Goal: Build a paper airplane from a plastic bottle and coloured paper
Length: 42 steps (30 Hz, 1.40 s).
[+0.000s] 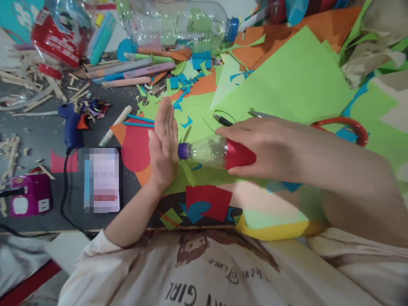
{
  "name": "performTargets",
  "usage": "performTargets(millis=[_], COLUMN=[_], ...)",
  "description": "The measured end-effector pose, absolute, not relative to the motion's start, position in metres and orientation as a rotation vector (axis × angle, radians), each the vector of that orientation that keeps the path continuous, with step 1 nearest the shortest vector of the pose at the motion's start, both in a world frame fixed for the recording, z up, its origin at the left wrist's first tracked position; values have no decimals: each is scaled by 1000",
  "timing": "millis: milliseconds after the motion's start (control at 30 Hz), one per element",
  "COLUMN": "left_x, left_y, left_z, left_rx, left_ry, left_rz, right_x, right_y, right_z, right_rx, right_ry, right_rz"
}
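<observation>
A small clear plastic bottle (208, 152) with a purple cap lies sideways above the table, its base covered by a red paper cone (239, 155). My right hand (267, 146) is wrapped over the cone end and holds it. My left hand (164, 144) stands flat and open, fingers together, with the palm pressed against the purple cap. Beneath them lie green paper sheets (287, 85) and red paper pieces (208, 202).
A black pen (222, 120) and red-handled scissors (347, 125) lie on the green paper. A blue glue gun (70, 125), a phone (102, 179) and a purple device (30, 197) sit at left. Large clear bottle (178, 23), markers (127, 70), wood sticks and paper scraps crowd the back.
</observation>
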<state>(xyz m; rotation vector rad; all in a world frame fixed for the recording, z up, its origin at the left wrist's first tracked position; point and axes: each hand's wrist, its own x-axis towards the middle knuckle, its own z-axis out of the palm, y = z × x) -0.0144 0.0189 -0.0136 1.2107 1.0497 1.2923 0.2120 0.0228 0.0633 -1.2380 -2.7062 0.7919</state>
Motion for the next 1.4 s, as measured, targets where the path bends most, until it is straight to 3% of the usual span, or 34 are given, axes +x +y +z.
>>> performTargets(millis=[567,800,1200,1400], left_x=[-16,-15,-16,-19], left_y=[7,5,9,23], left_z=[-15,-15,-15,-16], left_rx=[1238,1333,1257,1189], left_ry=[914,950,870,912], left_rz=[1133,1059,1110,1331], right_x=[190,190,198,233], right_y=[12,16,15,33], right_z=[59,54,58,56], right_rx=[-1122,-1093,-1144,-1141], right_ry=[-2881,-2900,-2783,-2829], right_rz=[551,607,762,761])
